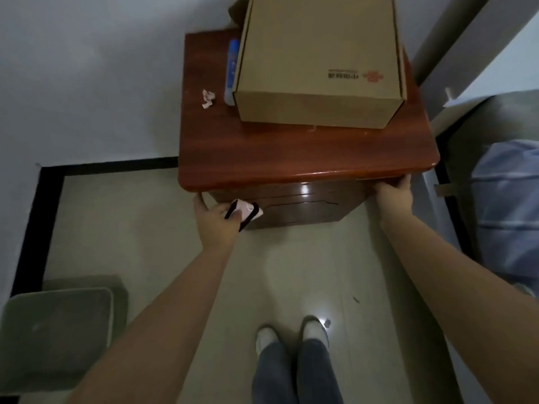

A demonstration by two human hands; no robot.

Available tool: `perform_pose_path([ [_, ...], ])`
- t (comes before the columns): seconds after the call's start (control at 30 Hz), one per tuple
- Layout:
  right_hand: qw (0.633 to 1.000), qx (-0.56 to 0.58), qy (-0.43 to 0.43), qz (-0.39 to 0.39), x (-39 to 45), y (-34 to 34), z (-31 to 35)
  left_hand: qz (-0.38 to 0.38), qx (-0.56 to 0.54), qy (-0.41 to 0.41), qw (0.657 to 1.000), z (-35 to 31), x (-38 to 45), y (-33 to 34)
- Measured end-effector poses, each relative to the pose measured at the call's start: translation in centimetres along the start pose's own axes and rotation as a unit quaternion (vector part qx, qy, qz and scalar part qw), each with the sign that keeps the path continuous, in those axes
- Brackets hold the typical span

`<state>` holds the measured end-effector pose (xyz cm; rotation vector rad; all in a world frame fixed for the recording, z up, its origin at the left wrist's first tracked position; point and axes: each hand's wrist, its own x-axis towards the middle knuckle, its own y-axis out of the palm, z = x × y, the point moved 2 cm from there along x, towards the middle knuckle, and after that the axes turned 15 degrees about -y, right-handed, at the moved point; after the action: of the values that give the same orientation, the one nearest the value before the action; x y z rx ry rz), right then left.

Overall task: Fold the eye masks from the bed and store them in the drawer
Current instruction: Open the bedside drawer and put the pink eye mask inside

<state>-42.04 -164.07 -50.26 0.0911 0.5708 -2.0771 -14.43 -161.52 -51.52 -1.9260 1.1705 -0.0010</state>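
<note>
The folded eye mask (pixel 244 212), pale pink with a dark strap looped round it, sits pinched in your left hand (pixel 217 221), thumb and fingers closed over it. It hangs just in front of the drawer (pixel 294 209), against the left end of the dark front panel. You seem to be holding it folded so it can go straight in once there is a gap; the strap wrapped round it keeps the fold from springing open.

That same left hand has its fingertips reaching up under the left front corner of the tabletop (pixel 262 158). Your right hand (pixel 393 192) is well apart from the mask, at the opposite front corner, fingers curled under the overhanging edge and gripping it, with nothing else in it. Both hands at the corners suggests you are bracing the nightstand or feeling for the drawer's top lip, since no handle shows on the front. The drawer looks shut; only thin seams mark its panels.

On the tabletop a cardboard box (pixel 318 59) takes up most of the back, with a blue tube (pixel 232 68) lying beside it and a crumpled scrap of paper (pixel 207 98) further left. The bed (pixel 507 205) with its blue-striped cover lies to your right, a lidded bin (pixel 58 325) to your lower left on the floor (pixel 291 272).
</note>
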Motion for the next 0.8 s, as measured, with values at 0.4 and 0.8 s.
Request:
perform_pose_path([
  [0.4,0.996,0.037,-0.075,-0.044,1.0,-1.6,-1.2,-0.038,-0.053,-0.019,0.998,1.0,0.1,0.8],
  [0.8,0.863,-0.451,-0.198,0.111,-6.1,-3.5,-5.3,0.072,0.042,-0.053,0.995,6.0,-5.7,-2.0],
])
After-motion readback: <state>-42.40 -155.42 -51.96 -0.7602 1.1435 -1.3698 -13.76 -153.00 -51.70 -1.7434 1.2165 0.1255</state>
